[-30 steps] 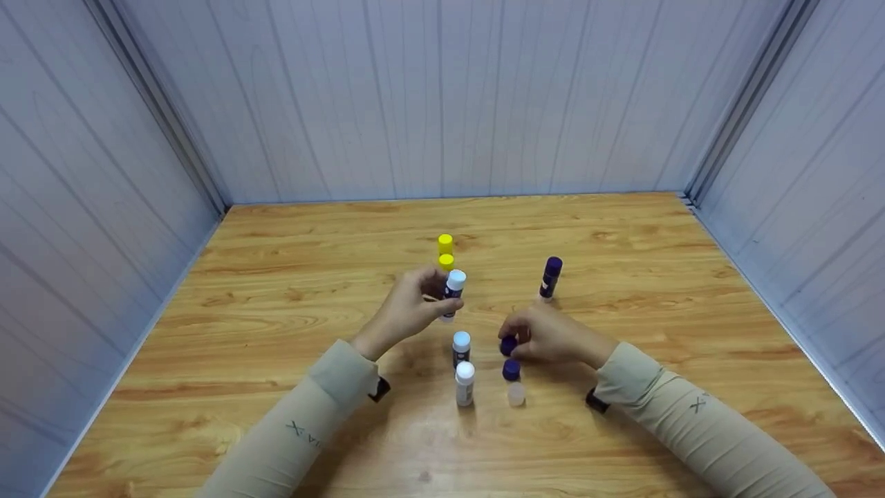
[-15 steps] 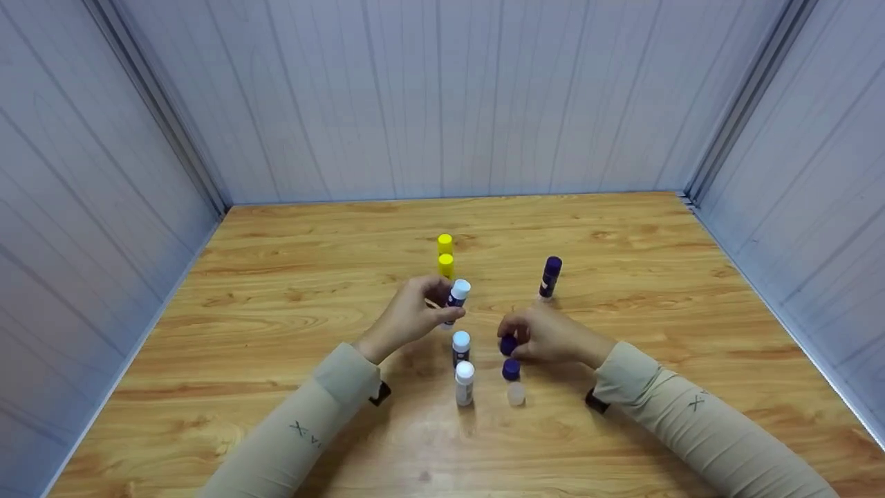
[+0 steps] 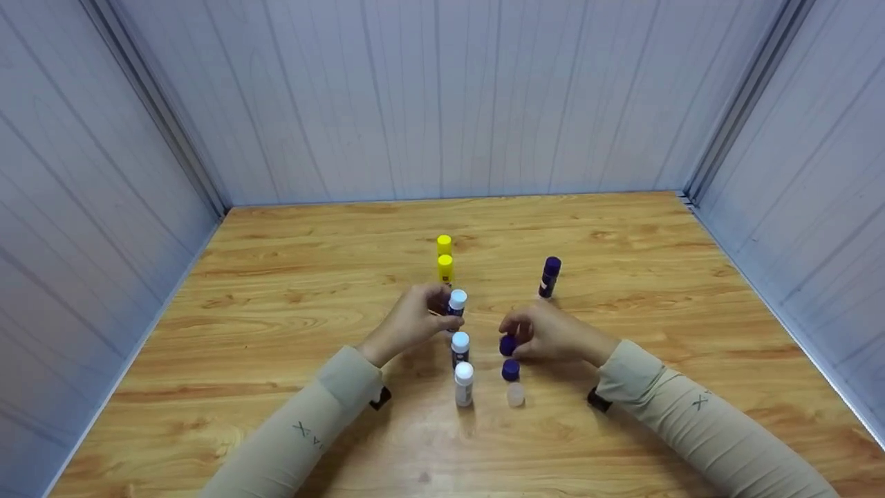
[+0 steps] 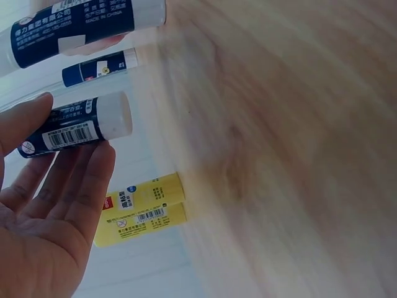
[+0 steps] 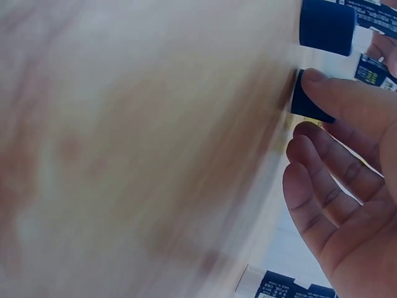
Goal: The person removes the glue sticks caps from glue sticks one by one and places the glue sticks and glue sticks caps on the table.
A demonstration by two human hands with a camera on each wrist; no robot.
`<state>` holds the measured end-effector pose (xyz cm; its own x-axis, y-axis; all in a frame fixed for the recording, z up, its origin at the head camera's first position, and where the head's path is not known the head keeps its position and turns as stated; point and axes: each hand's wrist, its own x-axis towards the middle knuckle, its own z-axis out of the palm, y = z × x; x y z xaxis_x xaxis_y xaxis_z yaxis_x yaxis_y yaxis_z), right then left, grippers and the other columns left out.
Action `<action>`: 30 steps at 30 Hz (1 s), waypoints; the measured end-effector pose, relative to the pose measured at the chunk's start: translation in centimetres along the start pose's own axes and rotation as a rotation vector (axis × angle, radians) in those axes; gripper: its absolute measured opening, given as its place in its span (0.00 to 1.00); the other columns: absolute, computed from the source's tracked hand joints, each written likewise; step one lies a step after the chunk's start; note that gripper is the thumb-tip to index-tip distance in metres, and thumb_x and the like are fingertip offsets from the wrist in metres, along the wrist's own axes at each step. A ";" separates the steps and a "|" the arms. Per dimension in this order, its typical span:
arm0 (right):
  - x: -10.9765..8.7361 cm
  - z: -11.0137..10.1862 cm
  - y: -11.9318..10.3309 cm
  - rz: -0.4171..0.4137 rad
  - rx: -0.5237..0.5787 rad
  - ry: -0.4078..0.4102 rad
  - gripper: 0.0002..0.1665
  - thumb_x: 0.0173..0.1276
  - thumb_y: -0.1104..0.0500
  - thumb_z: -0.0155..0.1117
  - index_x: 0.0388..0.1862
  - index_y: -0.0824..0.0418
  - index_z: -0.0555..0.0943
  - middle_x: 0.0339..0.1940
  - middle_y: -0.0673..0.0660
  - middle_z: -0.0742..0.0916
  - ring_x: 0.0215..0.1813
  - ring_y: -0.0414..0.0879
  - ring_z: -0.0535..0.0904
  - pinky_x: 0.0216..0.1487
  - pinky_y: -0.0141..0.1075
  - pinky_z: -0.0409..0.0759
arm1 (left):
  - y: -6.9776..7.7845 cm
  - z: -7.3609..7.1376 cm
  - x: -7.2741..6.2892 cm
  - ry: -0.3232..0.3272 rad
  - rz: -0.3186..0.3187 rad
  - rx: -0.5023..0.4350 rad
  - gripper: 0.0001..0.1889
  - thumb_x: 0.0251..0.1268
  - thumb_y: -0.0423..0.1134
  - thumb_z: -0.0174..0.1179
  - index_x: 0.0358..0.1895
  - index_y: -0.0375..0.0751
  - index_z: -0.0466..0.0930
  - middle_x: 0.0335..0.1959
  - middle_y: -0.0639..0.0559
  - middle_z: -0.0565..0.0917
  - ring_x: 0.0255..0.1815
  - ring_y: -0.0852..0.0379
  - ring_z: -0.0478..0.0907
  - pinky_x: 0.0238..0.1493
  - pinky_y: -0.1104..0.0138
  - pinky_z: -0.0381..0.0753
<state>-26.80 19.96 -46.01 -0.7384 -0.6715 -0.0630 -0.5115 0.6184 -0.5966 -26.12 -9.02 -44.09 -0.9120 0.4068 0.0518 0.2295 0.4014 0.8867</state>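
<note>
My left hand [image 3: 409, 321] holds a glue stick [image 3: 456, 308] with a white cap and dark blue label between thumb and fingers. In the left wrist view this glue stick [image 4: 77, 124] has its white end close to the table. Just in front of it stand another white-capped blue glue stick [image 3: 460, 351] and an all-white one [image 3: 464, 384]. To their right, my right hand [image 3: 553, 333] pinches a dark blue cap [image 3: 508, 345], which the right wrist view shows low by the tabletop. A second dark blue cap [image 3: 511, 369] and a translucent cap [image 3: 516, 395] line up below it.
Two yellow glue sticks [image 3: 445, 268] stand behind my left hand, one behind the other. Beyond my right hand stands a glue stick with a dark blue cap [image 3: 550, 277]. Pale panel walls [image 3: 442, 97] enclose the wooden table [image 3: 311, 256] at the back and sides.
The left hand has come down and nearer to me with its glue stick, which now stands behind the other white-capped one and more upright. My right hand has stayed at the cap.
</note>
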 end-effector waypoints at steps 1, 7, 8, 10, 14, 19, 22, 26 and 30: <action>0.0 0.0 0.0 0.001 0.008 0.003 0.19 0.66 0.66 0.80 0.56 0.63 0.88 0.46 0.56 0.93 0.46 0.45 0.89 0.51 0.40 0.90 | 0.0 0.1 0.0 -0.002 -0.004 0.001 0.11 0.69 0.29 0.74 0.51 0.37 0.86 0.48 0.46 0.90 0.50 0.51 0.87 0.55 0.59 0.91; -0.4 -0.4 0.0 -0.001 0.039 0.036 0.20 0.66 0.66 0.79 0.57 0.66 0.88 0.48 0.59 0.92 0.45 0.46 0.88 0.49 0.40 0.90 | -0.3 0.4 0.0 -0.018 -0.014 0.011 0.11 0.68 0.28 0.74 0.50 0.36 0.85 0.49 0.44 0.90 0.51 0.50 0.89 0.56 0.58 0.91; -0.5 -0.5 -0.1 -0.001 0.041 0.044 0.20 0.66 0.65 0.79 0.56 0.66 0.87 0.48 0.60 0.92 0.45 0.46 0.88 0.49 0.39 0.89 | -0.3 0.4 0.0 -0.021 -0.012 0.015 0.11 0.68 0.28 0.74 0.50 0.35 0.85 0.49 0.44 0.90 0.51 0.50 0.89 0.57 0.58 0.91; -0.6 -0.6 -0.1 0.010 0.053 0.054 0.21 0.66 0.65 0.79 0.57 0.67 0.87 0.49 0.60 0.92 0.44 0.45 0.88 0.48 0.38 0.89 | -0.3 0.5 0.0 -0.024 -0.019 0.023 0.11 0.68 0.27 0.74 0.50 0.36 0.86 0.50 0.44 0.90 0.51 0.49 0.89 0.57 0.57 0.91; -0.7 -0.8 0.1 0.020 0.073 0.075 0.21 0.67 0.66 0.79 0.57 0.67 0.87 0.48 0.59 0.91 0.44 0.46 0.87 0.47 0.37 0.88 | -0.5 0.5 0.1 -0.038 -0.051 0.034 0.11 0.69 0.28 0.73 0.52 0.36 0.86 0.51 0.44 0.90 0.54 0.47 0.89 0.59 0.57 0.91; -0.8 -0.9 0.2 0.014 0.079 0.071 0.21 0.66 0.66 0.80 0.57 0.67 0.87 0.48 0.61 0.91 0.46 0.48 0.87 0.48 0.38 0.88 | -0.7 0.5 0.2 -0.065 -0.102 0.040 0.12 0.71 0.28 0.72 0.54 0.38 0.86 0.53 0.46 0.90 0.55 0.49 0.88 0.61 0.57 0.90; -0.9 -1.2 0.1 -0.004 0.075 0.075 0.22 0.66 0.66 0.80 0.58 0.68 0.87 0.49 0.63 0.91 0.47 0.51 0.87 0.48 0.37 0.88 | -0.9 0.5 0.2 -0.077 -0.121 0.043 0.13 0.71 0.28 0.71 0.55 0.39 0.87 0.53 0.47 0.90 0.55 0.50 0.88 0.61 0.57 0.90; -1.2 -1.9 0.0 -0.046 0.049 0.119 0.22 0.68 0.66 0.80 0.58 0.70 0.86 0.49 0.66 0.91 0.48 0.57 0.88 0.47 0.37 0.88 | -0.9 0.5 0.2 -0.082 -0.125 0.045 0.13 0.71 0.27 0.71 0.55 0.39 0.86 0.53 0.47 0.90 0.56 0.51 0.88 0.62 0.56 0.89; -1.5 -2.9 -0.3 -0.081 0.022 0.189 0.20 0.68 0.67 0.80 0.57 0.70 0.87 0.49 0.68 0.91 0.47 0.60 0.88 0.46 0.38 0.88 | -0.9 0.5 0.2 -0.086 -0.128 0.048 0.13 0.71 0.27 0.71 0.55 0.40 0.86 0.53 0.48 0.89 0.56 0.51 0.87 0.63 0.56 0.89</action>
<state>-26.85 21.93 -43.47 -0.7655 -0.6289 0.1363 -0.5646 0.5548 -0.6110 -26.31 -8.89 -45.16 -0.9029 0.4177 -0.1011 0.1314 0.4922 0.8605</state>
